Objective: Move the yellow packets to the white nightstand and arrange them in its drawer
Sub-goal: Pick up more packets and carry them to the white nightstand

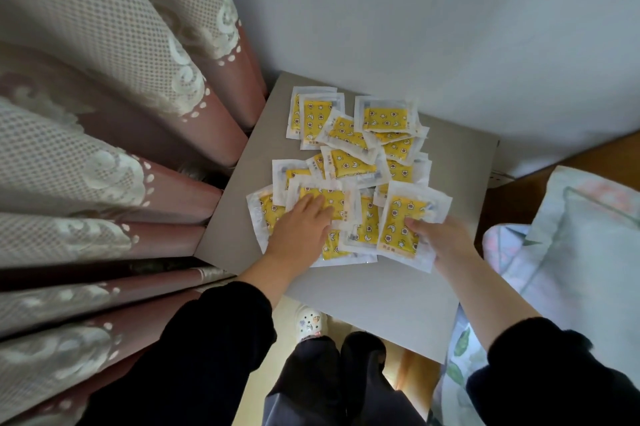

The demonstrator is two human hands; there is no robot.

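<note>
Seemingly halfway: yellow packets [351,165] lie heaped mid-frame on the nightstand [381,301] top; left hand [303,223] rests flat on them, right hand [441,238] pinches one packet [403,214]; the drawer, unseen, awaits arranging

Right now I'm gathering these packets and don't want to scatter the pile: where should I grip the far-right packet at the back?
Pinch the far-right packet by its white sealed border along the back edge, fingers coming down from the wall side. It lies flat on top of the pile, and that edge looks uncovered.
</note>
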